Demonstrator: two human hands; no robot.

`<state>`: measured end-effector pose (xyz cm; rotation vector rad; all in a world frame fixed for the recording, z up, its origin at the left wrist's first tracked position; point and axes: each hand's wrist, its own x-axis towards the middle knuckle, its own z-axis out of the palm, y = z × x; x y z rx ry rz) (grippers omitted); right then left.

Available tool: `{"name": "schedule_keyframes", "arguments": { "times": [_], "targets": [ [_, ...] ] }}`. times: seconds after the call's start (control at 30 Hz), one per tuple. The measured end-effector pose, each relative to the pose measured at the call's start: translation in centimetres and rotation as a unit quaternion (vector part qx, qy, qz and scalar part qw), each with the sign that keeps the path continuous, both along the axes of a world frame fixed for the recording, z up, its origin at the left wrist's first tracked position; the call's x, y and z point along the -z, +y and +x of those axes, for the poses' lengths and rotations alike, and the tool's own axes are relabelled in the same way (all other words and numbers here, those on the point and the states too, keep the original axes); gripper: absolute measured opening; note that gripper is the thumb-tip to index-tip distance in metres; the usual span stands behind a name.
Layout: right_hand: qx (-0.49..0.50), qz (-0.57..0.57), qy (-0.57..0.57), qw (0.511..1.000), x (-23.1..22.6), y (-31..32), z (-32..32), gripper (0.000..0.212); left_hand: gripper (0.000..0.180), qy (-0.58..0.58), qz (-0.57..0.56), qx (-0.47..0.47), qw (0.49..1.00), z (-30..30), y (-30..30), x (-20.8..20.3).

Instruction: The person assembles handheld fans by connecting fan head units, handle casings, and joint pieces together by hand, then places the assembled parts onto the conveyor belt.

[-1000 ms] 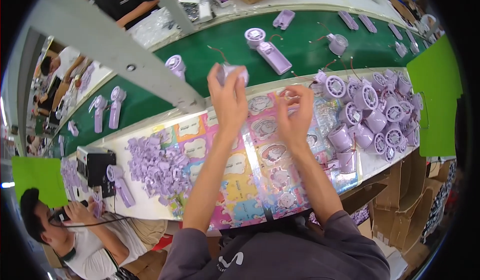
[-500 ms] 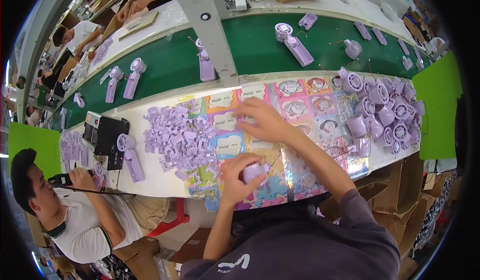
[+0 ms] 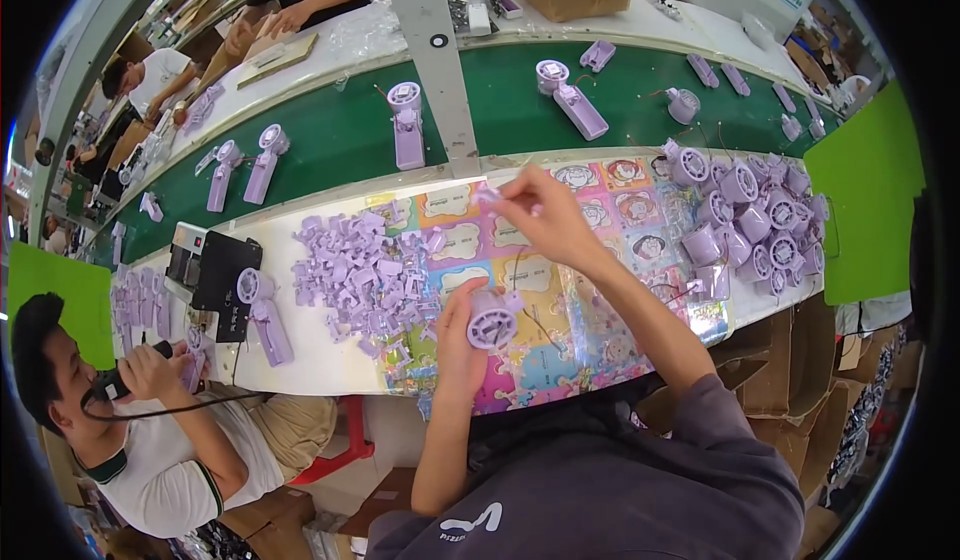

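Note:
My left hand [image 3: 458,345] is closed round a lilac fan head [image 3: 492,324], whose round spoked face is turned up toward me. Thin wires trail from its side over the patterned mat. Farther off, my right hand [image 3: 548,218] pinches a small lilac plastic piece [image 3: 487,196] between thumb and fingertips, apart from the fan head. To the left of both hands lies a loose heap of small lilac plastic parts [image 3: 350,275]. Beneath them, colourful printed sheets [image 3: 520,375] cover the table.
Many lilac fan heads [image 3: 755,215] are piled at the right. Beyond the table runs a green conveyor belt [image 3: 340,125] carrying lilac fan parts, with a metal post [image 3: 432,60] before it. A black device [image 3: 222,280] stands left, near a seated co-worker [image 3: 150,440] holding a black tool.
My left hand has turned the fan head so its spoked face shows. My right hand has risen away from the mat, and a small lilac piece now shows in its fingers.

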<state>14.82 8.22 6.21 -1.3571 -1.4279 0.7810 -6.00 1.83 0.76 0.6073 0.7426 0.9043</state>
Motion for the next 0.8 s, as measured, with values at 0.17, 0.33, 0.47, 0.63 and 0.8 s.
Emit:
{"name": "schedule_keyframes", "arguments": {
  "times": [0.17, 0.33, 0.47, 0.63, 0.8],
  "targets": [
    [0.024, 0.100, -0.016, 0.995, -3.7, -7.4, 1.4, 0.029, 0.053, -0.094, -0.018, -0.022, 0.995, 1.7, -0.7, -2.1],
    [-0.023, 0.117, -0.097, 0.988, -0.6, -10.7, 1.2, 0.036, 0.052, -0.029, -0.003, 0.056, 0.998, 2.5, -0.6, -2.0],
    [-0.045, 0.062, -0.097, 0.992, 0.1, -12.6, 1.9, 0.038, 0.049, -0.026, -0.033, 0.051, 0.998, 2.8, -0.9, -2.0],
    [-0.053, 0.045, -0.046, 0.997, -0.4, -13.4, 1.1, 0.034, 0.047, 0.008, -0.017, 0.034, 0.999, 3.3, -1.3, -2.2],
    [-0.095, -0.028, 0.133, 0.986, 1.7, -13.2, 2.1, 0.041, 0.032, 0.085, 0.049, 0.018, 0.995, 3.4, -1.5, -2.6]
  ]
}}
